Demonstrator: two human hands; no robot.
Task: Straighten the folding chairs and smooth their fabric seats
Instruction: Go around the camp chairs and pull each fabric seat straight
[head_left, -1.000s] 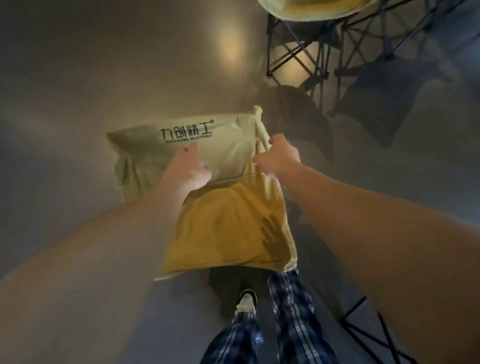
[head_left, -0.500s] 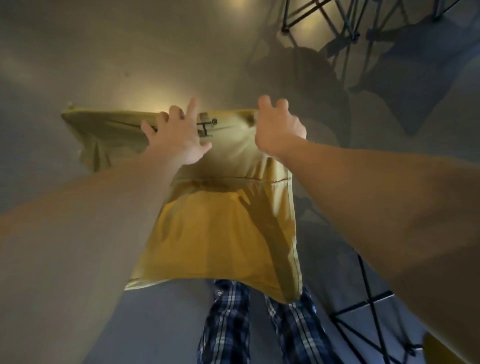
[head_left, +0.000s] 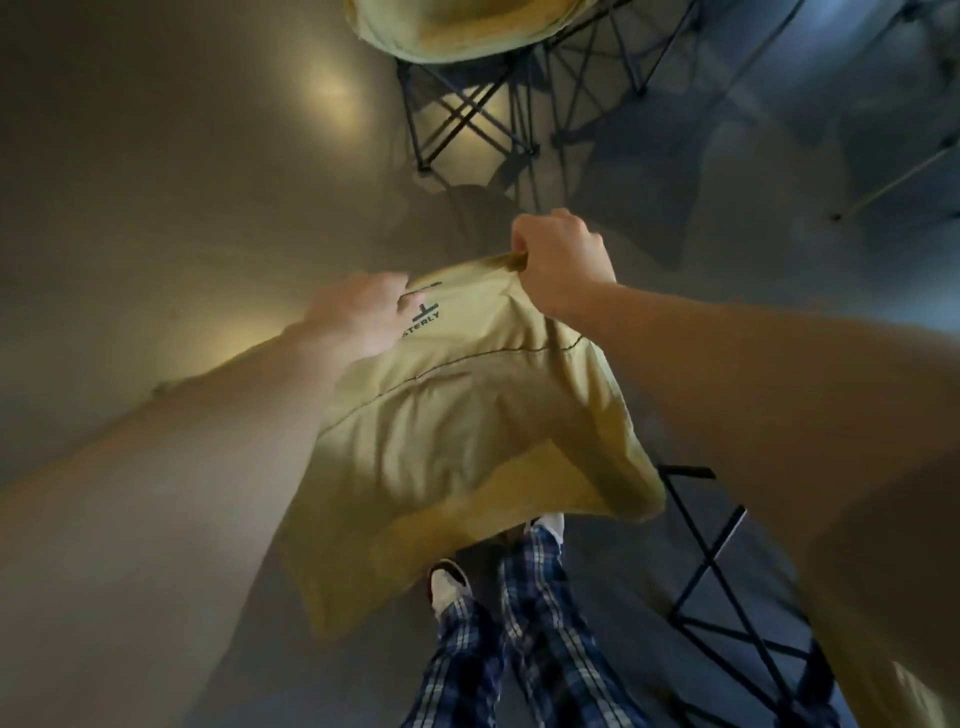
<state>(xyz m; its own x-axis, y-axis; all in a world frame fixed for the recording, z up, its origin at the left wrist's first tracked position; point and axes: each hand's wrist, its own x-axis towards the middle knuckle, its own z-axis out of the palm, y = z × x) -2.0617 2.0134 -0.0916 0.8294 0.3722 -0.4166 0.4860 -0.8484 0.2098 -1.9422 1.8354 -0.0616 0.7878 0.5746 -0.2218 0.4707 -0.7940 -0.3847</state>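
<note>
A yellow fabric seat (head_left: 467, 431) with dark printed lettering hangs in front of me, above my legs. My right hand (head_left: 563, 260) is clenched on its top right corner. My left hand (head_left: 363, 317) lies over the top left part by the lettering, fingers curled on the cloth; the left edge of the fabric is hidden by my forearm. A black folding frame (head_left: 727, 587) stands bare at lower right, just beside the hanging cloth. A second folding chair with a yellow seat (head_left: 457, 28) and black crossed legs (head_left: 467, 114) stands ahead at the top.
The floor (head_left: 156, 182) is smooth and grey with bright light patches. More dark chair legs and shadows (head_left: 675, 130) fill the upper right. My plaid trouser legs (head_left: 519, 639) and a shoe (head_left: 449, 584) are below the fabric.
The fabric swung up and its top edge bunched narrower. Both hands went from spread on the cloth to gripping it. The view tilted up, bringing the far chair back into sight.
</note>
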